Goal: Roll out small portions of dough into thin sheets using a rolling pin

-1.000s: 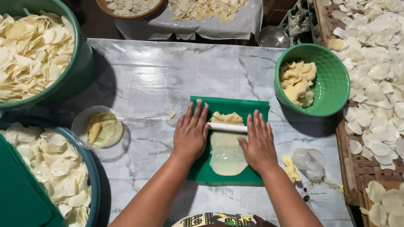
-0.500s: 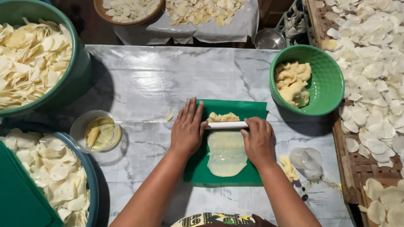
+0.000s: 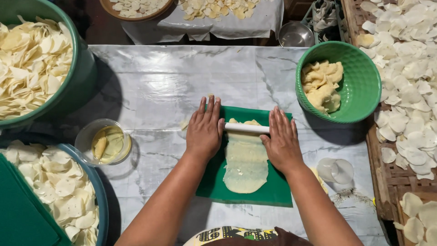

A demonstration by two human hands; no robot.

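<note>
Rolling dough sheet thin: left hand and right hand apart, palms flat on white roller. Probably needs even pressure toward unrolled dough lump beyond fingertips, on green mat.

One head view looks steeply down, close over the marble tabletop.

My left hand and right hand lay flat on a white roller over flattened dough on a green mat. A green bowl of dough stood near my right.
</note>
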